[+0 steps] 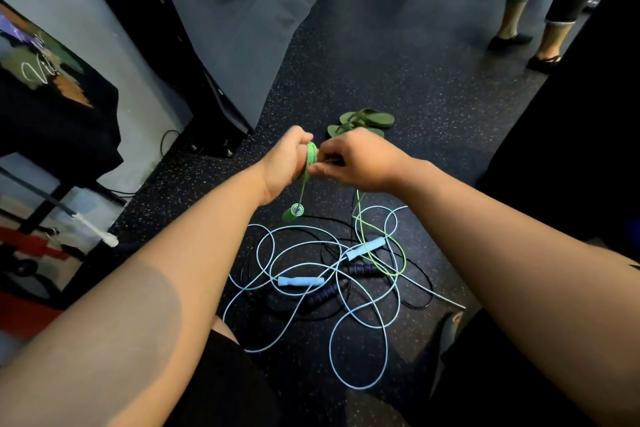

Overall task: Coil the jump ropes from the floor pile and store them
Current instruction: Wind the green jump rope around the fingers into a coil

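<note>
Green rope (311,153) is partly coiled, held up above the floor (415,97) at the middle of the scene. The left hand (284,163) grips the bundle of loops, fingers curled round it. The right hand (360,163) pinches the cord just beside the bundle, fingers narrow. One green handle (293,212) hangs below the left hand. The rope's free length drops from the right hand into the pile near the person.

That free length is the main risk. It runs down among the loops of the blue rope (299,281) and crosses near the black rope (323,295), whose cord lies under both. Whether it passes through a blue loop or only over it, I cannot tell. If it passes through, pulling more green cord up would likely drag blue loops with it and could tighten the tangle into a knot.

The second green handle is not in view. Should it lie under the pile, it could snag as the cord comes in.

The bundle itself may slip. The loops look thin and springy, and a looser left grip could let them fan open. The hanging handle could also swing and pull a turn free.

Sandals (363,121) lie just beyond the hands, and another person's legs (519,21) stand far right, well apart from the ropes.
</note>
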The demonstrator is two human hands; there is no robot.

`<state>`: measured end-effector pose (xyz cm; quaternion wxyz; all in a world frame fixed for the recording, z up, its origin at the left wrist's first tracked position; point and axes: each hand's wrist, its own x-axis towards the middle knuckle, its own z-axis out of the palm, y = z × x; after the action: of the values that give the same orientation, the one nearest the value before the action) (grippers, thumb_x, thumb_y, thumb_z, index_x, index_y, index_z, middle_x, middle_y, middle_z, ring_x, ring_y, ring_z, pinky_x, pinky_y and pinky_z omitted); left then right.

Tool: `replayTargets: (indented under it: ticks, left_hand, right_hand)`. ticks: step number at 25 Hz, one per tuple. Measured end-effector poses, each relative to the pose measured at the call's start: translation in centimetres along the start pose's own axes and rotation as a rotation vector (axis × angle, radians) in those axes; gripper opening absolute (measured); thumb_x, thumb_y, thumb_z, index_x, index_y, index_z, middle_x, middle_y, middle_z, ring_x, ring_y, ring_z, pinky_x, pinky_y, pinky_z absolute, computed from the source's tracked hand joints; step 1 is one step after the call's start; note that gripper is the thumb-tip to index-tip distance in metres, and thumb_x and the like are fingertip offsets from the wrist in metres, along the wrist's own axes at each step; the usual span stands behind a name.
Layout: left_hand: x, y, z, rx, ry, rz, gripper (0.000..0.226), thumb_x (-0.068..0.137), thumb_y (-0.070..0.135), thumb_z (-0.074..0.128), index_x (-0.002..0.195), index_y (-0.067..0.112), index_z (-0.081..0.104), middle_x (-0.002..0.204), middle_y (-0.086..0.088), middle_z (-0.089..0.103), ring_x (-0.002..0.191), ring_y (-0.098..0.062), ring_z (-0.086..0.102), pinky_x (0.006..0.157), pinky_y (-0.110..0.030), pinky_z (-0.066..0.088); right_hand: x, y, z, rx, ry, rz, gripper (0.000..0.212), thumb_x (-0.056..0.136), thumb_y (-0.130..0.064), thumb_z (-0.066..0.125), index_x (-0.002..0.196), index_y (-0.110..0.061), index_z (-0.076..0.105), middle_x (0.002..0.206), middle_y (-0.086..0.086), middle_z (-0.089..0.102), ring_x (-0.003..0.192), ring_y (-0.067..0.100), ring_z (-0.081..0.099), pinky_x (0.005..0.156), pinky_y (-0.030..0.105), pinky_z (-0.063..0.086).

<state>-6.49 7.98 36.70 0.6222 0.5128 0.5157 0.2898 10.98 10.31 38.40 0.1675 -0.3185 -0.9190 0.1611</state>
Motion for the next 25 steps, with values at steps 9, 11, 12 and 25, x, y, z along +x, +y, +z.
replayTargets:
  ticks: [9, 11, 12, 25]
  left_hand:
    - [-2.3, 2.0, 0.6, -0.179, -0.199, -0.073, 0.073, 0.095, 0.047, 0.006, 0.084, -0.004, 0.057, 0.054, -0.015, 0.061, 0.059, -0.035, 0.063, 0.072, -0.033, 0.054]
    - [-2.5, 2.0, 0.5, -0.267, -0.211, -0.053, 0.072, 0.093, 0.050, 0.008, 0.084, -0.001, 0.057, 0.056, -0.013, 0.061, 0.062, -0.034, 0.064, 0.076, -0.036, 0.050]
    - [-2.5, 2.0, 0.4, -0.325, -0.209, -0.039, 0.071, 0.091, 0.052, 0.012, 0.084, -0.001, 0.057, 0.057, -0.013, 0.062, 0.062, -0.034, 0.063, 0.078, -0.037, 0.047]
    - [-1.0, 1.5, -1.6, -0.952, -0.111, 0.322, 0.081, 0.078, 0.048, 0.038, 0.138, -0.008, 0.039, 0.141, -0.029, 0.053, 0.135, -0.044, 0.049, 0.111, -0.044, 0.040]
  right_hand:
    - [-0.6, 2.6, 0.5, 0.297, 0.183, 0.166, 0.039, 0.091, -0.045, 0.063, 0.065, -0.020, 0.050, 0.059, -0.005, 0.040, 0.055, 0.009, 0.034, 0.053, 0.026, 0.029]
    - [-0.5, 3.0, 1.2, 0.341, 0.188, 0.217, 0.043, 0.096, -0.042, 0.057, 0.071, -0.008, 0.052, 0.063, 0.001, 0.042, 0.058, 0.009, 0.036, 0.056, 0.030, 0.031]
    - [-0.4, 3.2, 1.5, 0.355, 0.185, 0.247, 0.045, 0.099, -0.042, 0.054, 0.074, -0.004, 0.052, 0.065, 0.002, 0.042, 0.059, 0.008, 0.037, 0.056, 0.032, 0.033]
    - [-0.3, 2.9, 5.1, 0.539, -0.149, 0.427, 0.029, 0.104, -0.026, 0.045, 0.095, -0.007, 0.064, 0.059, 0.004, 0.061, 0.052, 0.018, 0.056, 0.050, 0.020, 0.042]
